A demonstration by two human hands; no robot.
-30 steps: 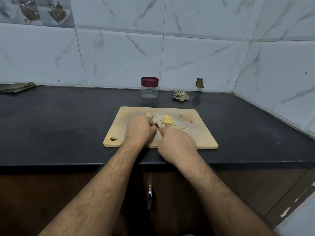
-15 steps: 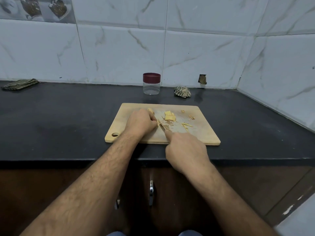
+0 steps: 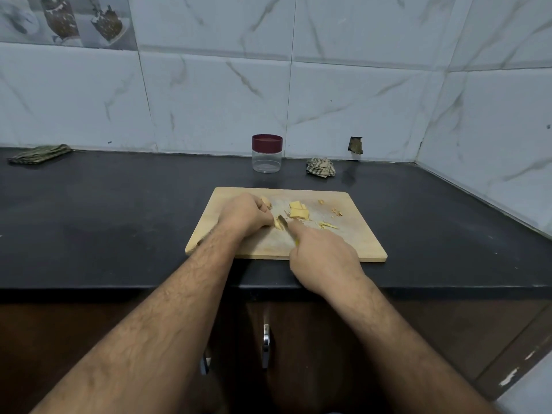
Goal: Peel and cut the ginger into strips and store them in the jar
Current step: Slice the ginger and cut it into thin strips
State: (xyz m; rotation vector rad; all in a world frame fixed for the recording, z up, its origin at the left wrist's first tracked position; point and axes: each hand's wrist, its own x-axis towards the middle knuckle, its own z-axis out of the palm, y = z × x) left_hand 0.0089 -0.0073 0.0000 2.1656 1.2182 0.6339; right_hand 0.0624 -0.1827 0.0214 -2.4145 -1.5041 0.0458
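A wooden cutting board lies on the black counter. My left hand curls over a small ginger piece and holds it down on the board. My right hand grips a knife whose blade touches that piece; the handle is mostly hidden in my fist. A stack of flat ginger slices sits just beyond the blade, with thin strips to its right. Another ginger chunk peeks out behind my left knuckles. The clear jar with a dark red lid stands shut near the wall.
A crumpled striped cloth lies right of the jar, and a folded cloth sits at the far left by the wall. Small peel scraps dot the board's right side. Tiled walls close the back and right. Cabinet handles show below the counter edge.
My right hand has drawn back toward me with the knife, exposing more of the blade. My left hand stays on the ginger piece. The camera view shifted slightly.
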